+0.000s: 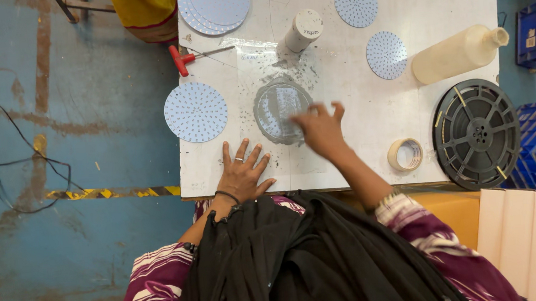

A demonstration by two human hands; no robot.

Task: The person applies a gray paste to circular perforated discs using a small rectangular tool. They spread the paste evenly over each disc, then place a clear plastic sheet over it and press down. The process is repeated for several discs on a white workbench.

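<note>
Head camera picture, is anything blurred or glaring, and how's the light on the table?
Head view: the right hand is smeared by motion blur over the round grey disc; the left hand, flat on the white table, is sharp. Light is even and soft, shadows faint. Slight sheen on the clear sheet by the red-handled tool. Edges bow a little from the wide lens.

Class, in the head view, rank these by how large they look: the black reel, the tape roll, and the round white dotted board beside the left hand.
1. Black reel
2. Round white dotted board
3. Tape roll
</note>
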